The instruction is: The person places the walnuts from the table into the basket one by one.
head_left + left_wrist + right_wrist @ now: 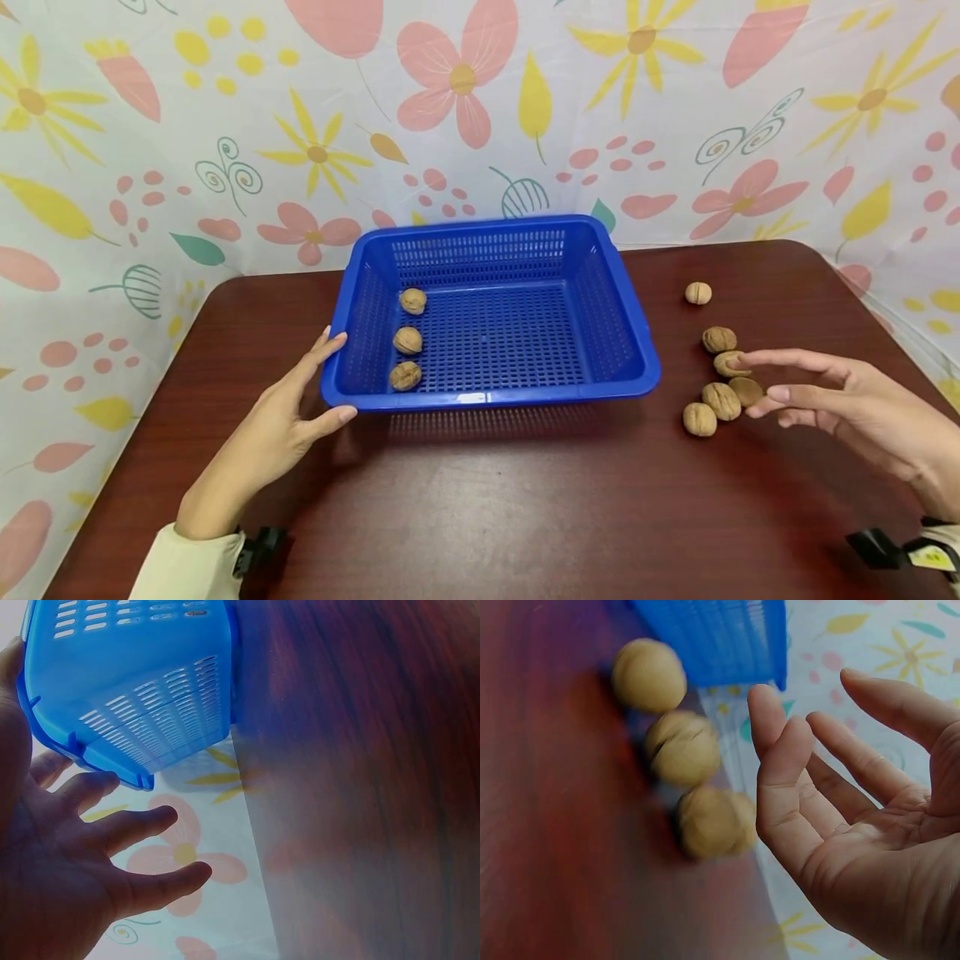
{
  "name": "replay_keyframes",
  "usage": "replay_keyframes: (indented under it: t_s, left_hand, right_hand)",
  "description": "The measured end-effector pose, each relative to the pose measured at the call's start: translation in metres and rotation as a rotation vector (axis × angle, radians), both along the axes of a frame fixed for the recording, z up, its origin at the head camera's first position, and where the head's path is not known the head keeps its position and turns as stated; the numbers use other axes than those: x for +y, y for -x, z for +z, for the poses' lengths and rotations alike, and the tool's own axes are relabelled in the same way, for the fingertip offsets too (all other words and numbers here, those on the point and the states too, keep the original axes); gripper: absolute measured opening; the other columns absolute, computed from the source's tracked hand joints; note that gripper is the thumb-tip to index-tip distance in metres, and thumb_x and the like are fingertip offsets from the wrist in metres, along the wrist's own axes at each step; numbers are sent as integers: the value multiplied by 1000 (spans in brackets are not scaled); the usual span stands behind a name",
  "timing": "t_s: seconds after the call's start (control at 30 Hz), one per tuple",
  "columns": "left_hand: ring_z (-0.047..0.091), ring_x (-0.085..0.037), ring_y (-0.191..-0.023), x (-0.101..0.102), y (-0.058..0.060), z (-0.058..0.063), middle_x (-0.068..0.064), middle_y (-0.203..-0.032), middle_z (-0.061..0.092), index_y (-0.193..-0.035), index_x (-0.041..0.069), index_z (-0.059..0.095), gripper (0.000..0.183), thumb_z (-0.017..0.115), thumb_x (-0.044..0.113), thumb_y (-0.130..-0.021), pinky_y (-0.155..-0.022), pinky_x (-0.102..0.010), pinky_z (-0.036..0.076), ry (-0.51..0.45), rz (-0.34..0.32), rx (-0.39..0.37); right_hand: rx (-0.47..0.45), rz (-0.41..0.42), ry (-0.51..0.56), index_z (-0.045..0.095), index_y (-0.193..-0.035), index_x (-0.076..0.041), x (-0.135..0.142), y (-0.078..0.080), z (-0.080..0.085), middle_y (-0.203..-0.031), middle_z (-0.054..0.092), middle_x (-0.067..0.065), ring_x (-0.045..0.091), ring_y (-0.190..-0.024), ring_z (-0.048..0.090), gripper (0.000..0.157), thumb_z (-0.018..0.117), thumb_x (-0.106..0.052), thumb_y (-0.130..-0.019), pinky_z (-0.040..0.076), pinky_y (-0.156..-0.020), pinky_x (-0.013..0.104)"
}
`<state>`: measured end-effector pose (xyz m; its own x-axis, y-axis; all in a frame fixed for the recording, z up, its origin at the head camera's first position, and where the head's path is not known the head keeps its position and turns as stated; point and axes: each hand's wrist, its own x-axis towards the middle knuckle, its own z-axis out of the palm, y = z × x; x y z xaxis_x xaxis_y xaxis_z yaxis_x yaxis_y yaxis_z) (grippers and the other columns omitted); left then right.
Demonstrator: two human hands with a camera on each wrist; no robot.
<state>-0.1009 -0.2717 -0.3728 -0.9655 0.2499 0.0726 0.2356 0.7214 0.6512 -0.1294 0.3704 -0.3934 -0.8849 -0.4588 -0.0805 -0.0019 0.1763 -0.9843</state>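
A blue plastic basket (491, 395) stands on the table with three walnuts (407, 341) in a row along its left side. My left hand (273, 425) touches the basket's left rim, its thumb at the near corner and its fingers spread. In the left wrist view most of those fingers stretch out past the basket's outer wall (150, 712). Several walnuts (722, 401) lie to the right of the basket. Over them hovers my right hand (862, 408), fingers apart and loosely bent, with nothing in its grasp. Its index fingertip overlaps one walnut (727, 364) in the head view.
One paler walnut (698, 293) lies apart from the others, farther back. The dark reddish-brown table (480, 500) has rounded back corners. A flower-patterned cloth (465, 108) hangs behind and beside it.
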Motion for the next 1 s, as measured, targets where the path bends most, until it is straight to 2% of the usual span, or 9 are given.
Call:
replay_keyframes:
  t_s: [0.17, 0.3, 0.43, 0.5, 0.73, 0.83, 1.0]
  left_hand:
    - [24, -50, -157, -1, 0, 0, -9, -177, 13, -168, 31, 25, 85, 74, 31, -99, -115, -74, 32, 6, 1, 7]
    - [24, -49, -157, -2, -1, 0, -11, -177, 14, -167, 30, 25, 85, 75, 31, -99, -115, -74, 31, 8, 2, 13]
    - [25, -49, -157, -1, 0, -1, -11, -177, 14, -168, 30, 25, 85, 75, 31, -99, -115, -73, 32, 7, -3, 13]
    - [25, -49, -157, 0, 0, 0, -11, -177, 14, -168, 30, 25, 85, 75, 31, -99, -115, -73, 32, 8, -5, 12]
    - [25, -50, -157, 1, -1, 3, -10, -177, 13, -168, 28, 25, 84, 74, 31, -99, -116, -73, 32, 12, -2, 7]
    - [25, -50, -157, 0, -1, 2, -9, -177, 13, -168, 28, 25, 85, 74, 31, -99, -116, -73, 32, 13, 0, 6]
    - [24, -49, -157, 0, 0, 1, -10, -177, 13, -168, 30, 24, 85, 74, 32, -99, -116, -72, 32, 15, -2, 6]
  right_hand:
    - [17, -46, -27, 59, -147, -9, 8, -8, -13, -141, 68, -12, 18, -103, 77, 50, 41, 13, -106, 60, -77, 29]
    - [41, -40, -42, 59, -147, -6, 9, -9, -20, -142, 67, -13, 17, -103, 76, 49, 42, 13, -105, 58, -77, 28]
    - [39, -76, -78, 61, -145, -7, 9, -9, -24, -139, 68, -15, 15, -101, 77, 47, 46, 12, -105, 57, -76, 26]
    - [43, -105, -134, 62, -144, -10, 8, -9, -25, -134, 71, -15, 14, -99, 77, 46, 49, 10, -104, 57, -76, 25]
    - [43, -189, -346, 65, -141, -19, 5, -12, -24, -101, 82, 4, 9, -93, 75, 43, 60, 1, -103, 56, -71, 26]
    - [39, -206, -414, 65, -140, -24, 3, -12, -22, -96, 82, 2, 8, -90, 73, 40, 63, -6, -104, 55, -69, 27]
    - [57, -230, -463, 67, -137, -23, -1, -11, -22, -91, 80, 0, 14, -81, 71, 36, 65, -9, -103, 55, -65, 29]
